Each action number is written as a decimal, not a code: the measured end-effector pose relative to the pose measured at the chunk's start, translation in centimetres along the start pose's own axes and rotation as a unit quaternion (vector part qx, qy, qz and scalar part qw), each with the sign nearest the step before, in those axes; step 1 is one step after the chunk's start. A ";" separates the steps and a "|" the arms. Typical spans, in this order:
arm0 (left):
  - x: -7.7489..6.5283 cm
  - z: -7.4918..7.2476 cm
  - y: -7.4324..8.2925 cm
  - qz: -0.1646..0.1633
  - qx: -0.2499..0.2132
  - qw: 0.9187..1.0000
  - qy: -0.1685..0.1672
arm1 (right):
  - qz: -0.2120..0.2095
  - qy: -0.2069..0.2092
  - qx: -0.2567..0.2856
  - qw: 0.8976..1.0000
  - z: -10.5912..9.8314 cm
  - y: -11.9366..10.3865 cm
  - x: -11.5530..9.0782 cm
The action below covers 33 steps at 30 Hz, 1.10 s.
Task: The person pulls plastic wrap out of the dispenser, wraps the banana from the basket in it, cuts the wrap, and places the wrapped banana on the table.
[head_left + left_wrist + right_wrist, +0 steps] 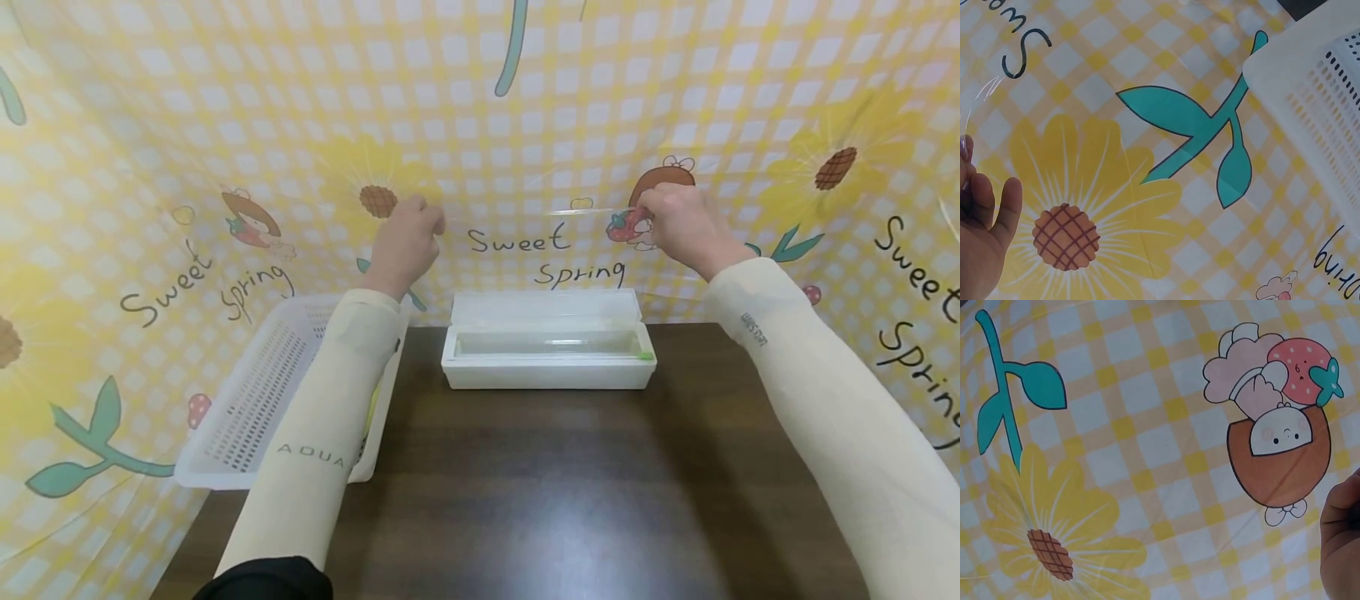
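Clear plastic film: held taut in the air, from the fingertips of the left hand to those of the right hand; above the white wrap dispenser in the head view. Shows mainly as a thin bright line near the right hand and as glints beside the left fingers; full outline hard to make out against the yellow checked cloth.

Left hand: raised, pinching one end of the film. Cut off at the left edge of its wrist view.

Right hand: raised, pinching the opposite end. Reduced to a partial strip at the right edge of its wrist view, fingertips out of frame; grip legible from the head view alone.

White wrap dispenser: set on the dark wood counter, between the forearms; lid tilted back, green tab at right front corner. Contents clear and glossy, details indistinct.

White perforated basket: at left, partly covered by the left cream sleeve.

Yellow-green item: just beside that sleeve, mostly hidden; identity impossible to tell.
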<state>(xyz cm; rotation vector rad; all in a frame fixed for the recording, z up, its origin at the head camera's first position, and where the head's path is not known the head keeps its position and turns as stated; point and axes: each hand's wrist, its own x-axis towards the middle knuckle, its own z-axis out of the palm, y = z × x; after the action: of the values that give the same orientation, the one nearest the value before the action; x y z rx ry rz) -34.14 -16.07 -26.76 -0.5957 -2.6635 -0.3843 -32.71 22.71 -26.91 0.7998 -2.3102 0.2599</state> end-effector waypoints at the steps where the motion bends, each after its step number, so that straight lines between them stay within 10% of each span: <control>1: 0.1 -0.1 0.0 0.000 0.002 1.000 0.003 | 0.000 0.000 0.000 1.000 -0.1 0.0 0.1; 33: 1.3 -2.3 0.1 0.048 0.054 0.994 0.076 | 0.014 0.015 -0.029 0.999 -2.5 0.3 2.4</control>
<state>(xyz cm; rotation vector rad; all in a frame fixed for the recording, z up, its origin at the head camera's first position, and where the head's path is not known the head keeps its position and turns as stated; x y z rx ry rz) -34.52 -16.35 -24.09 -0.6303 -2.4814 -0.2463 -32.95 22.75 -23.45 0.7301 -2.2922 0.2152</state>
